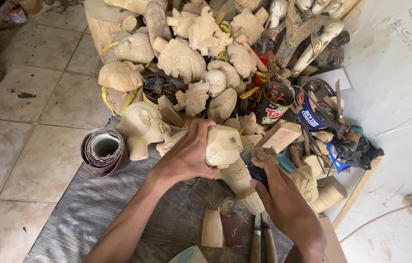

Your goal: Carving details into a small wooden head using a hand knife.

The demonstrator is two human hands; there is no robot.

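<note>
My left hand [186, 156] grips the rounded top of a pale carved wooden figure [225, 156] that lies tilted over a grey mat [98, 209]. My right hand [279, 195] presses a dark piece of sandpaper [250, 163] against the side of the figure's neck. The figure's carved lower stem [245, 187] runs down between both hands. A small wooden wedge [211, 228] and a brown sandpaper scrap [231, 230] lie just below the figure.
A big heap of unfinished carved wooden heads [186, 63] fills the space ahead. A sandpaper roll [104, 150] lies left. Tins with tools [274, 104] and cables sit right. Two wooden-handled chisels [262, 243] lie near my right wrist. Tiled floor [16, 122] lies left, a white wall [401, 122] right.
</note>
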